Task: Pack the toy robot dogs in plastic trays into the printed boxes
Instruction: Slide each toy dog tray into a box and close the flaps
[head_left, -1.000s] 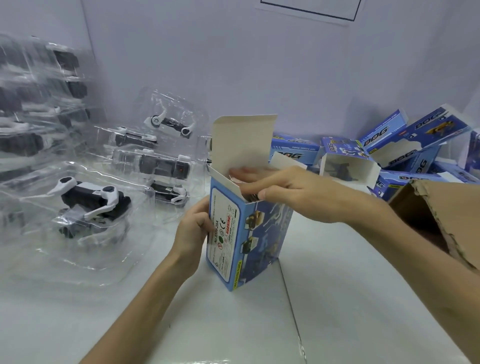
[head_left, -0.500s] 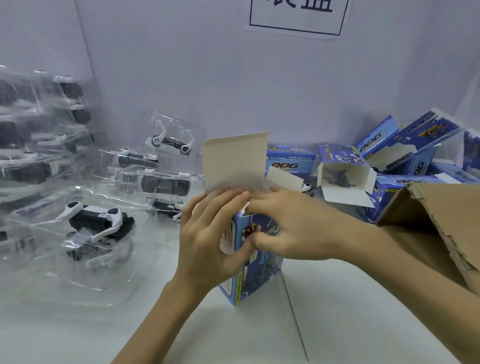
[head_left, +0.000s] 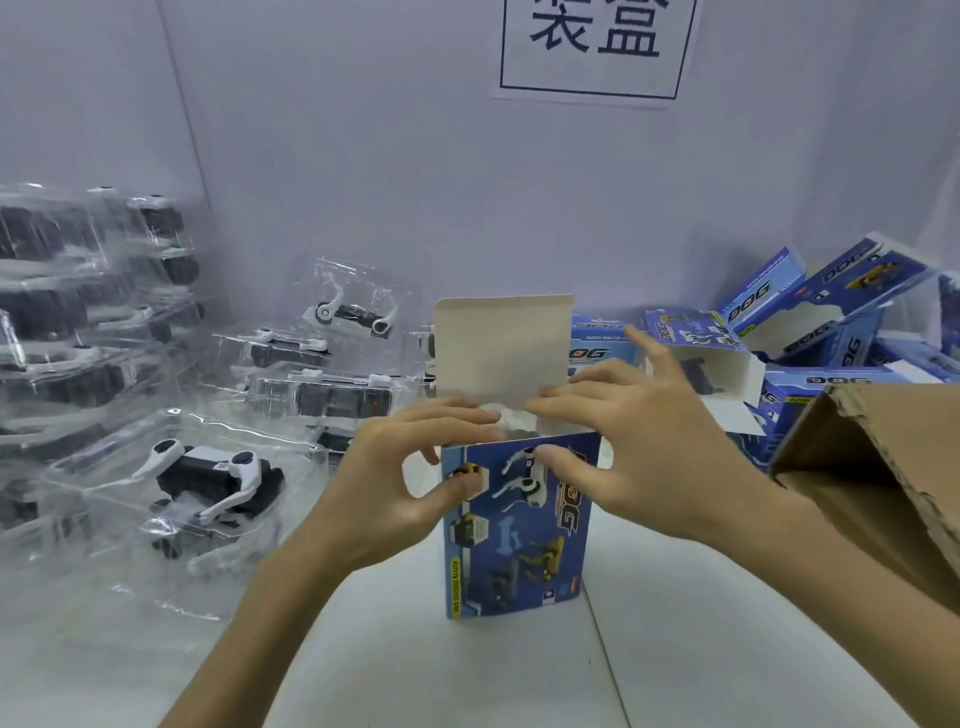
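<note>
A: What's nearest?

B: The box (head_left: 517, 525), upright on the table (head_left: 727, 649) so its open top faces up. The left hand (head_left: 410, 470) pinches its upper left corner, thumb on the printed front, fingers curled over the rim. I'd say that steadies it.

A: And the right?

B: The right hand (head_left: 631, 447) grips the upper right edge the same way, thumb on the front, fingers over the top, probably pressing the small flaps in. The lid flap (head_left: 501, 349) stands up behind, not yet closed. Whether a tray is inside, I can't tell.

A: Further off?

B: Left, a dog (head_left: 213, 475) in its clear tray (head_left: 171, 525), within reach, more trays (head_left: 88, 306) stacked behind. Right, a carton (head_left: 883, 483), then a heap of boxes (head_left: 810, 332). A sign (head_left: 592, 47) hangs on the wall.
</note>
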